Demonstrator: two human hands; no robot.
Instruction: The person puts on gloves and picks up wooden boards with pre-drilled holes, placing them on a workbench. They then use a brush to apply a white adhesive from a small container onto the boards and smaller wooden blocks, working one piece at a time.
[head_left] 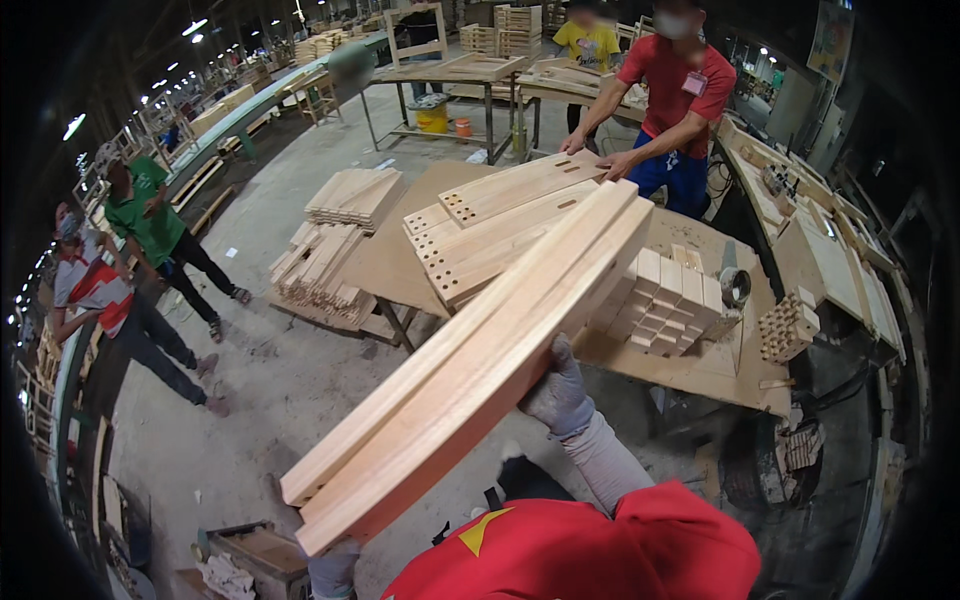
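Note:
A stack of long, pale wooden boards (480,345) slants across the middle of my view, tilted, its near end at the lower left. My right hand (562,395), in a grey glove, is closed on the stack's right edge. At the near end, my left hand (333,568) grips the boards from below; most of its fingers are hidden under the wood. Beyond lie wide boards with drilled holes (500,225) on a brown worktable (420,190). A co-worker in a red shirt (665,95) has both hands at the far end of those boards.
Stacked wooden blocks (655,300) and a tape roll (735,287) sit on the table's right part. Left of the table is a low pile of boards (325,255). Two people (145,215) stand at the left. A wooden box (260,550) stands near my left hand.

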